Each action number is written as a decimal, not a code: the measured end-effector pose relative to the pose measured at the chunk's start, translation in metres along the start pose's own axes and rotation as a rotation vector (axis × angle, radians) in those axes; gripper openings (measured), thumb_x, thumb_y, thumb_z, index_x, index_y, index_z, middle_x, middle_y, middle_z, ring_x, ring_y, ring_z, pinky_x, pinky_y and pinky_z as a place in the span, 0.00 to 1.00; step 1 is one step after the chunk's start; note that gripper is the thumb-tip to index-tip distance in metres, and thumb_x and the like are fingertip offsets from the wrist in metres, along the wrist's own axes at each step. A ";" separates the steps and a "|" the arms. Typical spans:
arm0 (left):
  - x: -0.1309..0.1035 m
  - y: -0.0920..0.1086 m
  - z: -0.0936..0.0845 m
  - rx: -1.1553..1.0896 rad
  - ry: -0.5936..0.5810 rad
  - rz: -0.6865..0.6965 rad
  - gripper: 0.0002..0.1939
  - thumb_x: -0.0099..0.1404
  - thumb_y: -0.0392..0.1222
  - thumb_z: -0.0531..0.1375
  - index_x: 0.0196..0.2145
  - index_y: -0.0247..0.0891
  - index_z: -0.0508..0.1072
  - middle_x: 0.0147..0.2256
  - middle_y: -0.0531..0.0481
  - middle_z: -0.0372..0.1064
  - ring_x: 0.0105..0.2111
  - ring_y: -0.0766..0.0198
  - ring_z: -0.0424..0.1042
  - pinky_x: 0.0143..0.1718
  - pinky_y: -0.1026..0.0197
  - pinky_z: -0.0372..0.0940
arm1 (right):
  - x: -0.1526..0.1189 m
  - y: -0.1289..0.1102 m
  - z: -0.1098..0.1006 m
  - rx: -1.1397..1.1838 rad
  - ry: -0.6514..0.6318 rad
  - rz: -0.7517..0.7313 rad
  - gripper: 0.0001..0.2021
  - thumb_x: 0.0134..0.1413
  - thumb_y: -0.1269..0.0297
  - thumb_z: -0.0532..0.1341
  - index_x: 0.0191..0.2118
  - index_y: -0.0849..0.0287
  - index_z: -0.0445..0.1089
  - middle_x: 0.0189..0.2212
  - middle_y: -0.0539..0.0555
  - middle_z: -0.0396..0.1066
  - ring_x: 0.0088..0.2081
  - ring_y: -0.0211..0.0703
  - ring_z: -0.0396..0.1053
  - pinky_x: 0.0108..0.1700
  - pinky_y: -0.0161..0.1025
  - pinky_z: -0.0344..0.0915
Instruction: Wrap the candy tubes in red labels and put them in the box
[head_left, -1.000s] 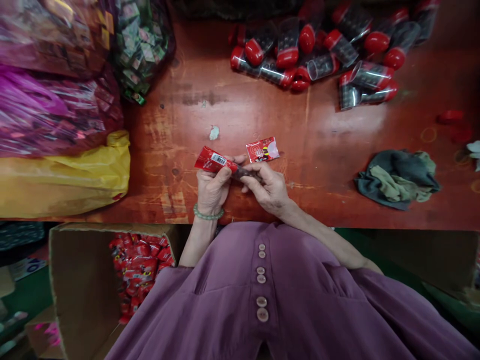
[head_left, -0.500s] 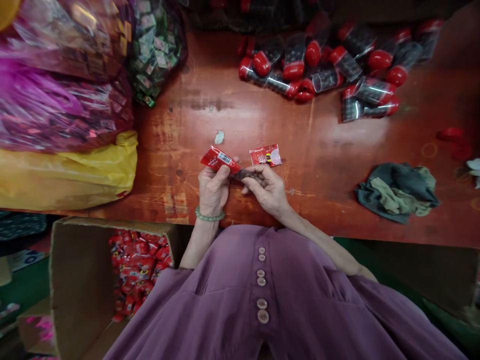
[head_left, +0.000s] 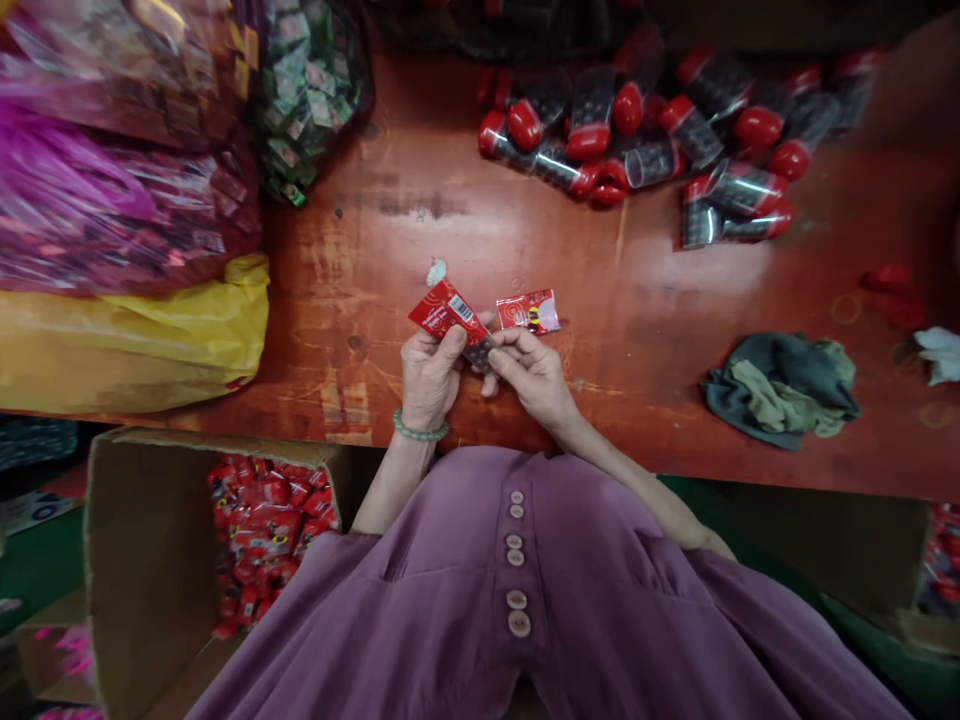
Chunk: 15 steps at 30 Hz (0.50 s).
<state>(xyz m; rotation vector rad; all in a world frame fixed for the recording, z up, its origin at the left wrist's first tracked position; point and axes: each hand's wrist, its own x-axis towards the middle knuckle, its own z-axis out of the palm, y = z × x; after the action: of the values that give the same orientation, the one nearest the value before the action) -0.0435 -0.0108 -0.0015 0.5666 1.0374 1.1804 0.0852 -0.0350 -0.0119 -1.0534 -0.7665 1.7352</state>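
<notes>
Red packet (head_left: 450,308) is slanting over the table (head_left: 375,240), long axis running diagonally, broad end pointing forward and left, dark end toward my right. My left grip (head_left: 429,382) is pinching the red part, my right grip (head_left: 535,380) the dark end, presumably steadying it from both sides. Just beyond, a flat red wrapper (head_left: 528,312) is lying, seemingly handy; red-ended tubes (head_left: 589,138) are sprawling farther off.

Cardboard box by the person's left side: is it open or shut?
Open: the cardboard box shows its inner wall, and red packets are visible inside.
</notes>
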 end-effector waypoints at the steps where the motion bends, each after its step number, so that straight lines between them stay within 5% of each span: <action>1: 0.001 0.001 0.000 -0.019 -0.023 -0.009 0.20 0.52 0.55 0.73 0.37 0.39 0.81 0.38 0.44 0.81 0.41 0.56 0.81 0.42 0.58 0.76 | 0.000 -0.002 -0.001 -0.032 0.005 -0.015 0.21 0.52 0.47 0.69 0.41 0.56 0.65 0.27 0.43 0.73 0.21 0.28 0.69 0.28 0.30 0.68; 8: 0.006 0.008 -0.002 -0.071 -0.003 -0.026 0.21 0.49 0.54 0.75 0.33 0.37 0.79 0.35 0.45 0.81 0.49 0.50 0.78 0.52 0.52 0.73 | -0.001 -0.011 -0.006 -0.206 -0.079 0.012 0.23 0.56 0.43 0.63 0.47 0.57 0.66 0.23 0.43 0.69 0.24 0.31 0.68 0.30 0.32 0.69; 15: 0.007 0.003 0.002 -0.068 0.123 -0.021 0.18 0.49 0.54 0.74 0.29 0.38 0.79 0.33 0.47 0.81 0.48 0.51 0.79 0.55 0.49 0.71 | -0.001 -0.010 0.003 -0.344 -0.039 -0.097 0.14 0.61 0.51 0.62 0.44 0.55 0.67 0.31 0.45 0.66 0.24 0.29 0.66 0.29 0.31 0.66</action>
<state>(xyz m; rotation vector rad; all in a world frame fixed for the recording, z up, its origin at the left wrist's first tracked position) -0.0432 -0.0032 -0.0011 0.4331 1.1010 1.2390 0.0869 -0.0325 -0.0023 -1.1903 -1.1515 1.5786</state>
